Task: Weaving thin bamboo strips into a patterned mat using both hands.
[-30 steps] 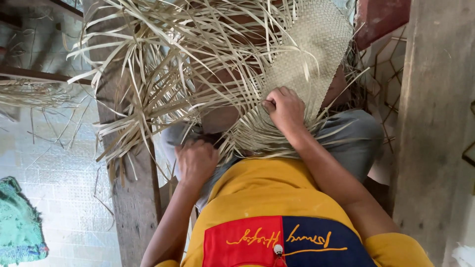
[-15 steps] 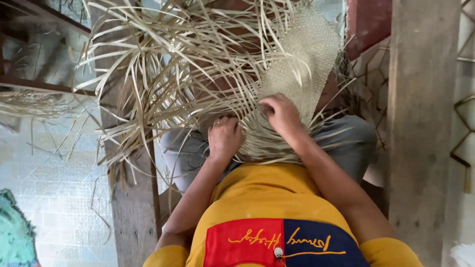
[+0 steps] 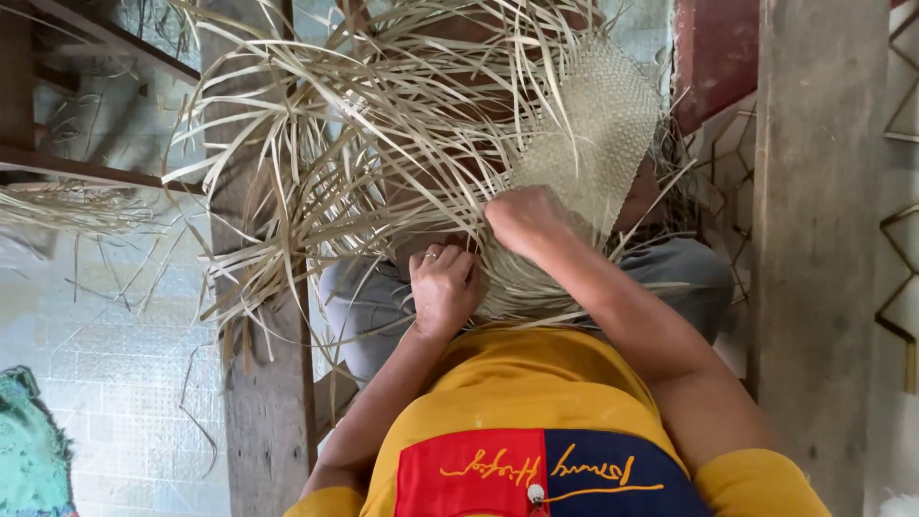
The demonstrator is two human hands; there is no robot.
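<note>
You are mid-weave: your left hand (image 3: 445,287) pinches loose palm strips (image 3: 316,163) and your right hand (image 3: 522,215) presses closed on the woven mat (image 3: 598,134) over your lap, so the next crossing likely needs steady tension.

A pale tiled floor (image 3: 115,383) carries loose straw strands (image 3: 86,206) at its left side and a teal woven piece (image 3: 29,450) in the lower-left corner.

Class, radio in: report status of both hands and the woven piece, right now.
Left hand closed on loose straw strips. Right hand pressed on the woven mat, fingers hidden. Mat part-woven, on the lap. Loose strips fan over the wooden post.
</note>
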